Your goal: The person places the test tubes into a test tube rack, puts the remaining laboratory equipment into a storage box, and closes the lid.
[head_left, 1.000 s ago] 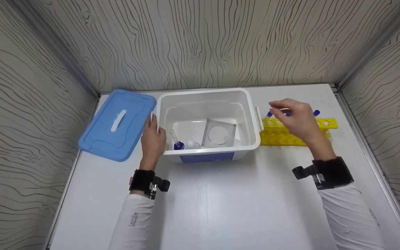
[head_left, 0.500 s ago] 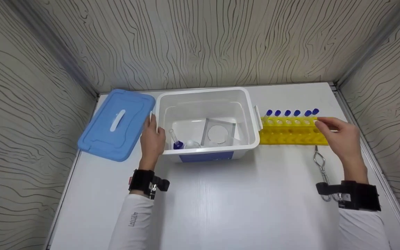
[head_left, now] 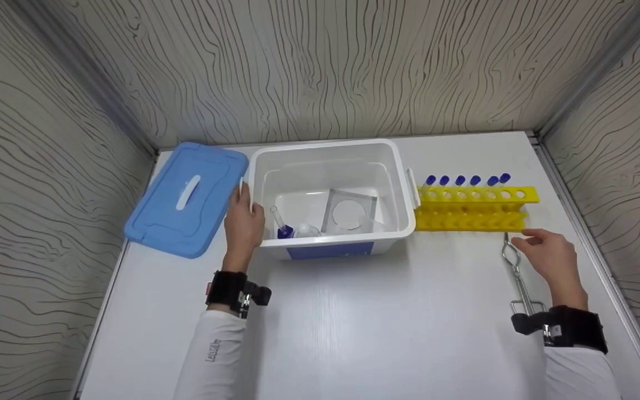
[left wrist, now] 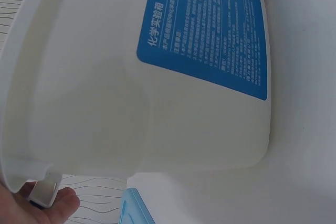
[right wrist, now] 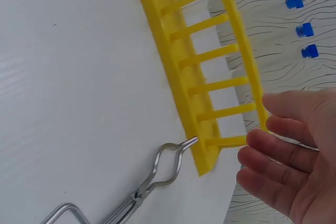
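My left hand [head_left: 244,221] grips the side handle [left wrist: 45,191] of a white plastic storage box [head_left: 403,222]; fingers show on both sides of that handle in the left wrist view. Holding nothing, my right hand [head_left: 550,258] hovers by the right end of a yellow test tube rack [head_left: 471,220], its fingers loosely bent. Metal crucible tongs [head_left: 515,272] lie on the table just left of this hand, with their tips at the rack's base. Several blue-capped test tubes [head_left: 460,181] stand along the rack's back row. The right wrist view shows the rack [right wrist: 181,61] and tongs [right wrist: 140,192] larger.
A blue lid [head_left: 186,200] with a white handle lies left of the box. Inside the box are a wire gauze [head_left: 331,208] with a pale round centre, a clear tube [head_left: 277,216] with a purple-blue base, and other clear pieces. Patterned walls [head_left: 320,66] enclose the table.
My right hand has moved from the rack's left tubes to its right end, then down toward the tongs, uncovering the rack. The left hand stays on the box handle.
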Tool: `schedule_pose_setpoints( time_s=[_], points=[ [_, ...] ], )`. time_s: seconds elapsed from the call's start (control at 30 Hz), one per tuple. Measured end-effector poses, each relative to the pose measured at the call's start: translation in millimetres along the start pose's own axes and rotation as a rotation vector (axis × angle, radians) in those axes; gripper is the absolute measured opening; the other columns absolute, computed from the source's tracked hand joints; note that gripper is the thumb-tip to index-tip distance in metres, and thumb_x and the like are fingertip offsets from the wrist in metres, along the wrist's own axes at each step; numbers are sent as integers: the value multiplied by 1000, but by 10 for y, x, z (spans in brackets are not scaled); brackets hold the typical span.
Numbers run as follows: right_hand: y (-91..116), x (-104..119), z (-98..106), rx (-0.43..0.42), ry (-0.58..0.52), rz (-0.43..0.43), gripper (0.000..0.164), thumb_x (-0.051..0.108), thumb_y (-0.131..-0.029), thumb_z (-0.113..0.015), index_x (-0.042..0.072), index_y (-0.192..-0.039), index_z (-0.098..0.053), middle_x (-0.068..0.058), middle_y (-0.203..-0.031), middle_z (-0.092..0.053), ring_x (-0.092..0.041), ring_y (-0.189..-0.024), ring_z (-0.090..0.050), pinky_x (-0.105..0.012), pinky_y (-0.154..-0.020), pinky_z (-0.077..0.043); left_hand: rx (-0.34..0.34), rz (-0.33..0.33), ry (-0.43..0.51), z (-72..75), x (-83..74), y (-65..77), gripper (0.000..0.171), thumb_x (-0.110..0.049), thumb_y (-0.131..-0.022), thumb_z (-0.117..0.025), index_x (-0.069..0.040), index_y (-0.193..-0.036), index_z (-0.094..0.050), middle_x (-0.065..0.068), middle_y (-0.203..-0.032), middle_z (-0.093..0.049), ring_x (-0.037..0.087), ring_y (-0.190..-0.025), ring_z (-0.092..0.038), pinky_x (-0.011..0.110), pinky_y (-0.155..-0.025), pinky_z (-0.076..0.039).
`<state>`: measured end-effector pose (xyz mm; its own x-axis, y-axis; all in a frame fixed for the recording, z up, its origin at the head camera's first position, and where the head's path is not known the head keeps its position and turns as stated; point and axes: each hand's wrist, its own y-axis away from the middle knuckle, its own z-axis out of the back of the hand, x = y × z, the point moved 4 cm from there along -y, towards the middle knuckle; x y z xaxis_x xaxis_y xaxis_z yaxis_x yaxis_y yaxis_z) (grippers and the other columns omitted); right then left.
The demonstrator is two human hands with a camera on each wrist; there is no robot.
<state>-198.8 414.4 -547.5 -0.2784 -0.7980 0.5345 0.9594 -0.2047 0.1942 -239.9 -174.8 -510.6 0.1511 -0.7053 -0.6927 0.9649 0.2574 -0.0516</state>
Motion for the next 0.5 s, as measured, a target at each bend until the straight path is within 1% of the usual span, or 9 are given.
schedule_pose_setpoints(
  time_s=[0.1,0.2,0.33,0.5],
  points=[
    [25,-111,-70,64,45,-45,66,41,-98,-57,-11,-137,-49,-37,-126,-59,-49,-104,-61,-29,-65,-48,-2,-3,1,0,-3,-5,59,-15,-100,-43,-2,-155,-27,19,-165,-20,35,-152,-25,48,-120,-32],
    [63,-191,-139,121,83,-78,66,36,-97,-57,-14,-137,-46,-38,-126,-58,-48,-103,-62,-34,-68,-50,-1,-4,3,2,-4,-9,59,-14,-101,-43,-2,-155,-27,19,-165,-19,35,-152,-24,48,-120,-31],
    [117,-266,-233,188,107,-115,67,32,-95,-58,-18,-138,-42,-39,-125,-57,-47,-102,-62,-41,-73,-53,-1,3,0,1,-1,-5,58,-15,-101,-43,-3,-156,-27,18,-166,-19,34,-152,-25,48,-120,-32],
    [186,-327,-328,256,93,-153,72,29,-92,-58,-20,-139,-37,-44,-135,-45,-51,-110,-56,-48,-79,-52,-17,-13,-12,-6,-4,2,58,-14,-100,-44,0,-154,-29,20,-165,-21,36,-151,-27,49,-118,-35]
  ],
)
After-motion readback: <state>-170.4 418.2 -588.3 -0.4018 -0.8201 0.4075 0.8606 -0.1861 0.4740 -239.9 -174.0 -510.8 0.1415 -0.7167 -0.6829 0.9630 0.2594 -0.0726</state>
